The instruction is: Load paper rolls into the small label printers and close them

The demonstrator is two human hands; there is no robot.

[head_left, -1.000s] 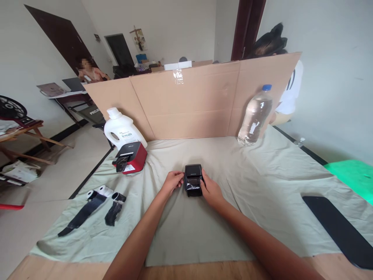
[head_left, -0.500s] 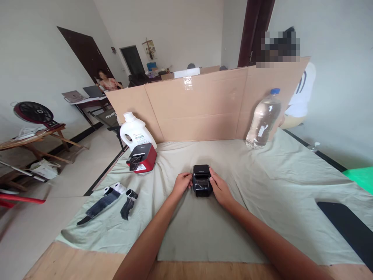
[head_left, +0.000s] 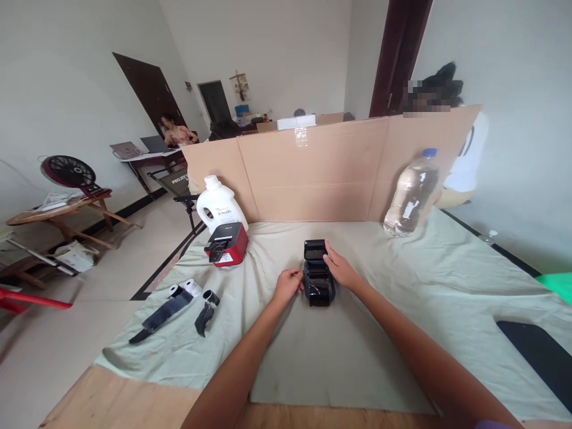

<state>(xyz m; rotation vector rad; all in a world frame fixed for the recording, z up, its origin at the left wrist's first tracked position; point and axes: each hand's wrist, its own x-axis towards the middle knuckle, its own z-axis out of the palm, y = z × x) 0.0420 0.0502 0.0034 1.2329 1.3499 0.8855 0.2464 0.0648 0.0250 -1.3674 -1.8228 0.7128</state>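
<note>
A small black portable label printer (head_left: 320,292) rests on the cloth with its lid (head_left: 315,245) raised and a black, shiny strip curling out at its front. My right hand (head_left: 338,266) holds the printer at its upper right, fingers against the lid. On the other side, my left hand (head_left: 288,285) is closed, its curled fingertips at the printer's left edge. Left of my hands lie a black roll with a loose tail (head_left: 205,310) and white-ended rolls (head_left: 191,287) beside a long dark strip (head_left: 165,313). A red and black printer (head_left: 233,243) stands farther back.
A white jug (head_left: 222,205) stands behind the red printer, before a cardboard screen (head_left: 308,179). A large clear bottle with a blue cap (head_left: 411,193) leans at the right. A dark flat slab (head_left: 536,351) lies at the right edge. Two people are beyond the screen.
The black printer's lid, closed before, now stands raised, and my right hand has gone up with it. My left hand stays at the printer's left side. The camera view has shifted slightly.
</note>
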